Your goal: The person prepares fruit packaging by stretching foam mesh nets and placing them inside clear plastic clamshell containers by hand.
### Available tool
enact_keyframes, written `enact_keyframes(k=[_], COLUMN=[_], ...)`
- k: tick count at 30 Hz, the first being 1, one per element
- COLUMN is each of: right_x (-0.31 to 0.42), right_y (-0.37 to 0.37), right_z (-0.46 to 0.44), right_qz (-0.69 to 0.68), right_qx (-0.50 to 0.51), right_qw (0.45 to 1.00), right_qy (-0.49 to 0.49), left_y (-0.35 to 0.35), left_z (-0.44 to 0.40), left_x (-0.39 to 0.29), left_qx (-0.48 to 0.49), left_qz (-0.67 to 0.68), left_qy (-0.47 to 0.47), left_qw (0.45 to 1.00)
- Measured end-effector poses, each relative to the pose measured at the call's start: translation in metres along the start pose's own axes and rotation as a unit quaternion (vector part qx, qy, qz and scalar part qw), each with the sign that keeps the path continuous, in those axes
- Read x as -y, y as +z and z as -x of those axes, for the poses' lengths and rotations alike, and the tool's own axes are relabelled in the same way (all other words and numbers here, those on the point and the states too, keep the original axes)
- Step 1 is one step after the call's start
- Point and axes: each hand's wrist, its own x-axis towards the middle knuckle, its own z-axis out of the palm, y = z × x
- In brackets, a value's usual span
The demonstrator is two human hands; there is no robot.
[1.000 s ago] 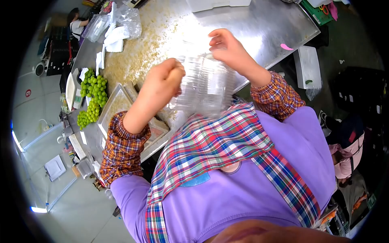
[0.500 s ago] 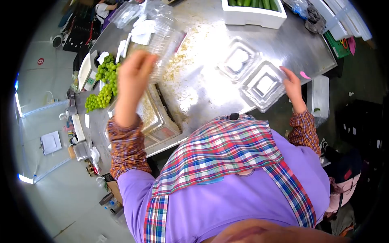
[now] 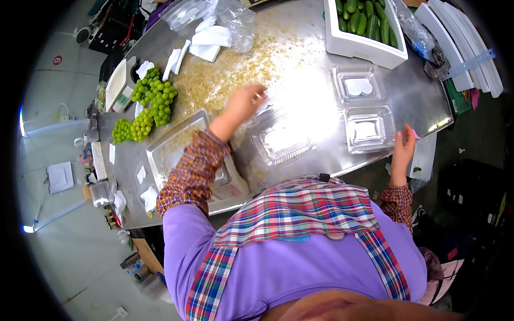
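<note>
My left hand [image 3: 243, 105] reaches over the middle of the metal table, its fingers curled at the far-left edge of a clear plastic container [image 3: 281, 140]. That container is smeared by motion, and the exact grip is hard to make out. To its right lie two clear plastic trays with ridged rims, a near one [image 3: 369, 130] and a far one [image 3: 360, 85], each with a bright or white patch inside. Whether they are joined I cannot tell. My right hand [image 3: 403, 150] is at the table's right front edge, beside the near tray, fingers loosely apart and holding nothing.
Green grapes [image 3: 152, 99] lie at the left, by a scale [image 3: 119, 85]. A white foam box [image 3: 367, 51] of cucumbers stands at the far right. Crumpled white paper [image 3: 211, 40] and plastic bags are at the back. A shallow metal tray [image 3: 160, 152] sits by my left forearm.
My left hand has moved right from the grapes' side, bringing a clear container down to the middle of the table. My right hand has come off the near tray's edge. The view has shifted.
</note>
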Motion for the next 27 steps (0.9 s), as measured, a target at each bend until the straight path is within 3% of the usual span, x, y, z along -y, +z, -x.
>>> enact_keyframes(k=[2, 4, 5, 6, 9, 10, 13, 14, 18, 21, 25, 27], right_x=[0.025, 0.052, 0.065, 0.067, 0.093, 0.101, 0.111, 0.115, 0.113, 0.123, 0.130, 0.135], right_y=[-0.006, -0.006, -0.002, -0.012, -0.013, -0.015, -0.020, -0.024, -0.026, -0.016, 0.013, 0.020], right_z=[-0.002, -0.003, -0.002, 0.005, 0.010, 0.015, 0.031, 0.033, 0.040, 0.041, 0.042, 0.046], right_qz=[-0.043, -0.063, -0.074, -0.091, -0.091, -0.072, -0.069, -0.075, -0.134, -0.087, -0.139, -0.139], right_qx=[-0.013, -0.021, -0.013, -0.010, 0.042, 0.059, 0.072, 0.078, 0.071, 0.110, 0.163, 0.177], right_qw=[0.999, 0.998, 0.997, 0.995, 0.989, 0.988, 0.987, 0.988, 0.987, 0.988, 0.976, 0.973], right_qy=[-0.006, -0.013, -0.026, -0.038, -0.107, -0.125, -0.128, -0.110, -0.059, -0.071, -0.050, -0.057], left_y=[-0.021, -0.035, -0.040, -0.039, -0.020, -0.027, -0.046, -0.054, -0.089, -0.098, -0.106, -0.084], left_z=[-0.043, -0.090, -0.109, -0.121, -0.166, -0.168, -0.168, -0.173, -0.184, -0.196, -0.210, -0.248], left_x=[0.050, 0.097, 0.109, 0.104, 0.181, 0.181, 0.182, 0.190, 0.190, 0.187, 0.187, 0.270], left_qx=[-0.095, -0.150, -0.179, -0.211, -0.363, -0.346, -0.379, -0.303, -0.143, -0.091, -0.015, 0.079], left_qz=[0.042, 0.315, 0.297, 0.275, -0.017, -0.038, -0.231, -0.308, -0.407, -0.377, -0.263, -0.141], left_qy=[-0.083, -0.261, -0.272, -0.278, -0.236, -0.282, -0.152, -0.156, -0.134, -0.139, -0.195, -0.101], left_qw=[0.991, 0.900, 0.897, 0.896, 0.901, 0.894, 0.883, 0.888, 0.892, 0.911, 0.945, 0.982])
